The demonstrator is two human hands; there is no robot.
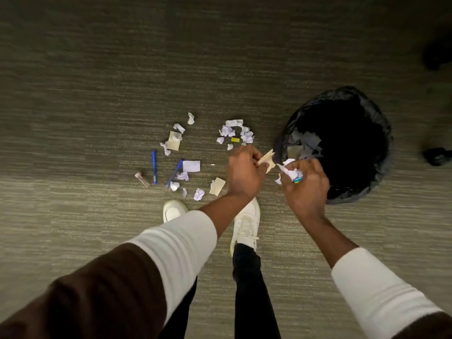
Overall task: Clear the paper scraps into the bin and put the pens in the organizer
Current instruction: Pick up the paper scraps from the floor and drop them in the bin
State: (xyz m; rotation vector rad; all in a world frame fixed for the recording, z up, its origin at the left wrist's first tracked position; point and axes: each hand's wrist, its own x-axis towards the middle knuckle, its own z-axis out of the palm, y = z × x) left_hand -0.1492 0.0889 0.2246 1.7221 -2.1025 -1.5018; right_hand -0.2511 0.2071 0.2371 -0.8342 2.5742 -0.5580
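Observation:
Several white and beige paper scraps (234,133) lie scattered on the carpet in front of my feet. My left hand (244,172) pinches a beige paper piece (267,160) just left of the bin. My right hand (305,182) grips a bunch of crumpled white scraps (289,172) at the rim of the black-lined bin (381,143), which holds scraps inside. Two blue pens (153,167) (174,173) and a pinkish pen (142,179) lie on the floor to the left. No organizer is in view.
My white shoes (245,223) stand on the grey-green carpet (97,81) just behind the scraps. Dark objects, perhaps chair wheels (436,156), sit at the right edge beyond the bin.

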